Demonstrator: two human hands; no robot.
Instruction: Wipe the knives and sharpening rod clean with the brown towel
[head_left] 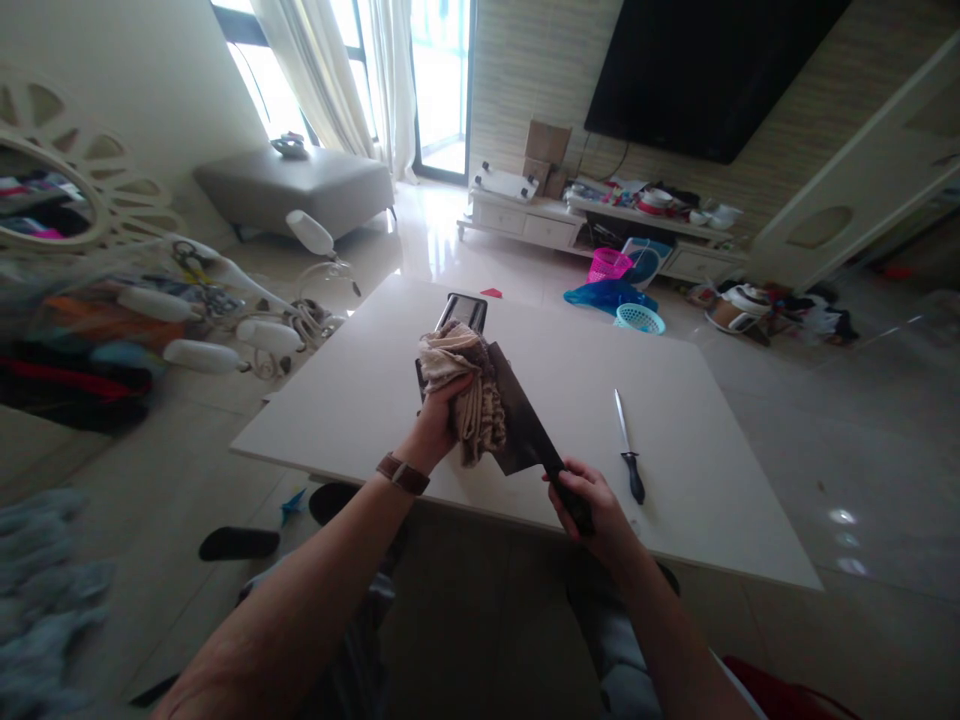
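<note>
My left hand (441, 415) is closed around a bunched beige-brown cloth (478, 405), which lies against the left edge of a dark cleaver blade. The cleaver (521, 410) is held by its black handle in my right hand (589, 500), its blade angled up and to the left above the white table (360, 410). Behind the cloth, partly hidden by it, a sharpening stone in a dark-framed holder (465, 310) rests on the table. To the right of my right hand lies a honing steel (630, 450) with a black handle.
Past the table's far edge are a light-blue basket (640, 319), a blue plastic bag (611, 296) and a pink basket (609, 265). A low white TV cabinet (517, 218) stands by the wall. White lamp shades (202, 356) are at the left.
</note>
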